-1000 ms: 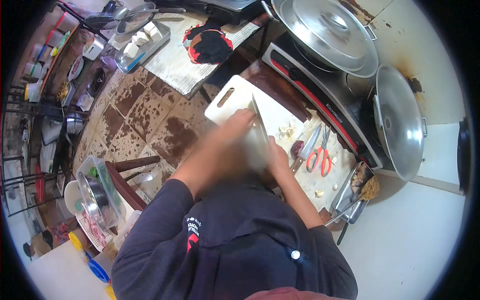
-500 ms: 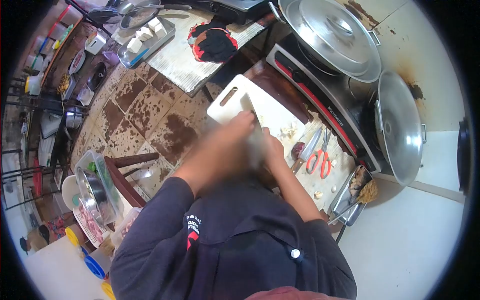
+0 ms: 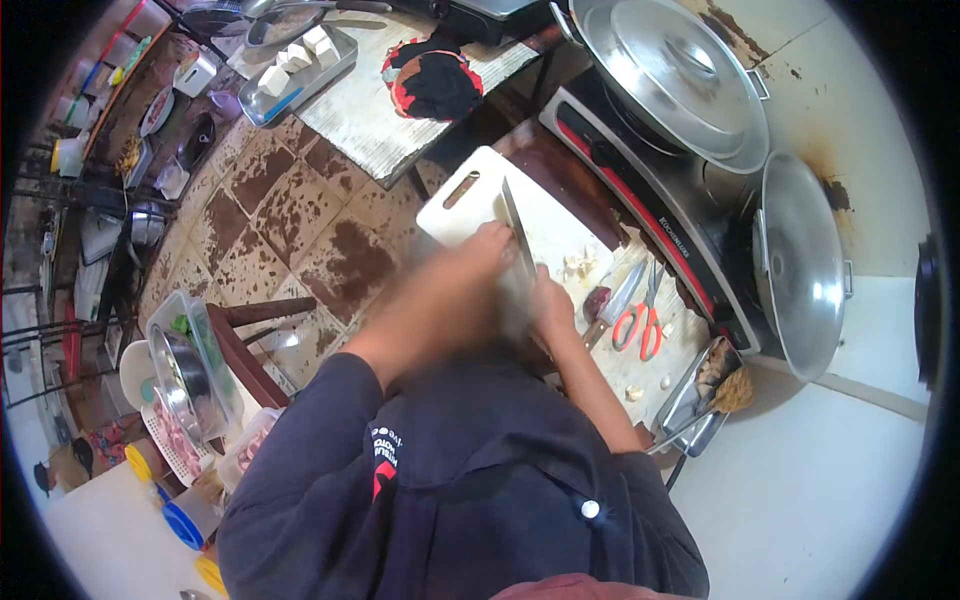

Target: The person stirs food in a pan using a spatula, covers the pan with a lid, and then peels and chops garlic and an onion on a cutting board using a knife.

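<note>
A knife point(image 3: 517, 225) stands over the white cutting board point(image 3: 455, 222), its blade pointing away from me. My right hand point(image 3: 550, 305) is closed at the near end of the knife. Just left of the blade, my left hand point(image 3: 490, 245) has its fingers curled on the board; what they hold is hidden. A blur covers the area between my wrists. Pale chopped or peeled pieces point(image 3: 580, 265) lie near the board's right end. Beside the board are a dark red onion-like piece point(image 3: 597, 301), a second knife point(image 3: 626, 292) and orange-handled scissors point(image 3: 650, 330).
A stove point(image 3: 640, 205) carries a lidded pot point(image 3: 680, 80); a large metal pan point(image 3: 805, 265) stands right. A metal tray point(image 3: 690, 405) holds food and a strainer. White blocks point(image 3: 295, 58) and a dark cloth point(image 3: 437, 85) lie on the far table point(image 3: 370, 135). Containers point(image 3: 185, 370) stand left.
The view has shifted slightly, so the surroundings sit a little differently. My hands stay at the board, and the knife blade has changed its tilt slightly between frames.
</note>
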{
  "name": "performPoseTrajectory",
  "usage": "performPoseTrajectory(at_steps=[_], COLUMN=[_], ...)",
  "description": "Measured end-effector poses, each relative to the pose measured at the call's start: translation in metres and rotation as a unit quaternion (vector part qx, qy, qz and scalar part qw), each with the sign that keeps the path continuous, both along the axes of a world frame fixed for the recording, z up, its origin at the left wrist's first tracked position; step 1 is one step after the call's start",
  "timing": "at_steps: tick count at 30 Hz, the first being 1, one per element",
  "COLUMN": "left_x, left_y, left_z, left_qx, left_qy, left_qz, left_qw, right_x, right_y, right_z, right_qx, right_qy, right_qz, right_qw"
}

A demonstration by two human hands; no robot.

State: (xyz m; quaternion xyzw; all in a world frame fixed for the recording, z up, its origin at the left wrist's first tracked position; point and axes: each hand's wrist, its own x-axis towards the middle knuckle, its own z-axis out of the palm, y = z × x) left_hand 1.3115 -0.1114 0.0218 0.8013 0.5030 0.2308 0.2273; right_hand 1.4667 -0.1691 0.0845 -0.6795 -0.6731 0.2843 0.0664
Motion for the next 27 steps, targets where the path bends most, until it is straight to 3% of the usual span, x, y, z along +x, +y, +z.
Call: performPoseTrajectory(at_steps=[5,10,16,22,25,27], left_x=[-0.026,-0.009,-0.031,-0.016,-0.015,-0.017], left_y=[-0.037,0.005,-0.034,0.001,0.003,0.002], left_z=[0.014,0.006,0.014,0.004,0.008,0.015], left_qx=[-0.002,0.015,0.003,0.025,0.062,0.104], left_qy=[0.021,0.007,0.018,-0.008,-0.024,0.033], left_qz=[0.003,0.004,0.007,0.008,0.009,-0.035], left_qw=[1.000,1.000,1.000,1.000,0.998,0.993], right_x=[-0.001,-0.008,-0.011,-0.013,-0.016,-0.012], right_y=[0.017,0.012,0.039,0.016,0.030,0.038], right_z=[0.022,-0.001,0.015,0.004,-0.003,0.003], right_qx=[0.007,-0.006,0.004,-0.017,0.024,0.018], right_qy=[0.005,-0.002,0.010,-0.024,0.003,0.006], right_qz=[0.019,0.022,0.026,0.037,0.041,0.049], right_qw=[1.000,1.000,1.000,0.999,0.999,0.999])
